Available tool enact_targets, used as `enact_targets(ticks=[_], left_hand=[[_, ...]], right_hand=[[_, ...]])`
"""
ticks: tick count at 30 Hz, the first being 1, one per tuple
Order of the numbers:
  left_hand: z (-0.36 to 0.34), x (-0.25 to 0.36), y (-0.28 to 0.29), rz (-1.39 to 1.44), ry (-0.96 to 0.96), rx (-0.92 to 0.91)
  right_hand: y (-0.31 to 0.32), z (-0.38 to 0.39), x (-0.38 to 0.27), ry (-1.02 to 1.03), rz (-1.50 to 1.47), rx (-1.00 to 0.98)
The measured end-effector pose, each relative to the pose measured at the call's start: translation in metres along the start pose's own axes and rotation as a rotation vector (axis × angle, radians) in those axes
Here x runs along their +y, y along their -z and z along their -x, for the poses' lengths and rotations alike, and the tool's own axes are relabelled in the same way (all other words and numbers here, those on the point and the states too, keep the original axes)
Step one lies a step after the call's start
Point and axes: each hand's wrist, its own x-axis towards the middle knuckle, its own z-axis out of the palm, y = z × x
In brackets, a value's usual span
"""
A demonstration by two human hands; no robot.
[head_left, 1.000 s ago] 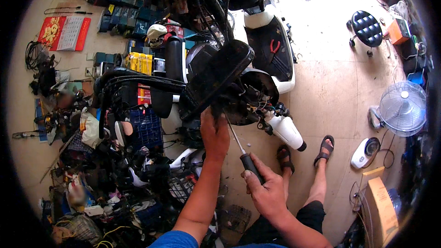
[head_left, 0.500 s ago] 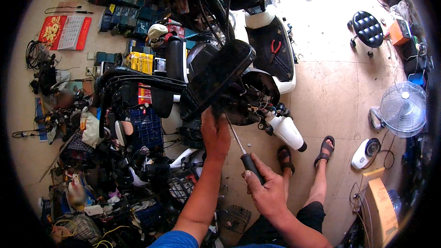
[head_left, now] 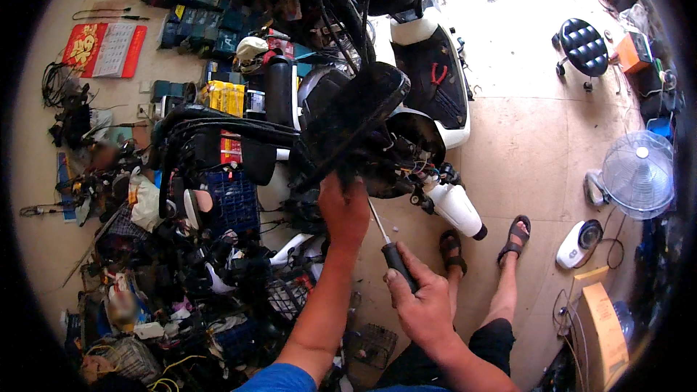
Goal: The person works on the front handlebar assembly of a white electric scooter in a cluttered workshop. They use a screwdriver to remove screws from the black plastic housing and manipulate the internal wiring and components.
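Tan floor (head_left: 523, 152) | scooter footwell (head_left: 415, 54): red pliers (head_left: 435, 78) | right hand (head_left: 425, 301) clamped on screwdriver (head_left: 401, 267) | left hand (head_left: 345, 214): grip hidden, unreadable

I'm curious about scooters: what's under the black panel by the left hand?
Under the black panel, the left hand reaches in beside the screwdriver; the screwdriver's tip and deeper parts are hidden.

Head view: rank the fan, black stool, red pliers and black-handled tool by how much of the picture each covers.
Largest to smallest:
1. Fan
2. Black stool
3. Black-handled tool, partly covered by the right hand
4. Red pliers
The tool looks nearer the camera, so real sizes may differ.
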Motion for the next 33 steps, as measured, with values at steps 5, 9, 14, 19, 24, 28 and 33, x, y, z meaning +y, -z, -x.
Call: enact_targets(ticks=[5,9,14,19,24,28,33], left_hand=[[-0.006,0.010,-0.002,0.056,0.053,0.025],[-0.022,0.028,0.001,-0.082,0.069,-0.018],[-0.032,0.003,-0.006,-0.214,-0.008,0.019],[-0.036,0.011,-0.004,-0.253,-0.026,0.010],[-0.035,0.010,-0.003,-0.231,-0.039,-0.001],[-0.032,0.006,-0.002,-0.262,-0.045,-0.012],[-0.034,0.011,0.000,-0.297,-0.042,-0.037]], right_hand=[[-0.002,0.001,-0.003,0.094,0.108,0.043],[-0.002,0.000,-0.004,0.134,0.172,0.060],[-0.002,0.002,-0.004,0.079,0.144,0.050],[-0.009,-0.001,0.015,-0.011,0.035,0.022],[-0.015,-0.004,0.015,0.141,0.069,0.076],[-0.020,-0.003,0.015,0.180,0.111,0.108],[-0.015,-0.007,0.004,0.123,0.149,0.075]])
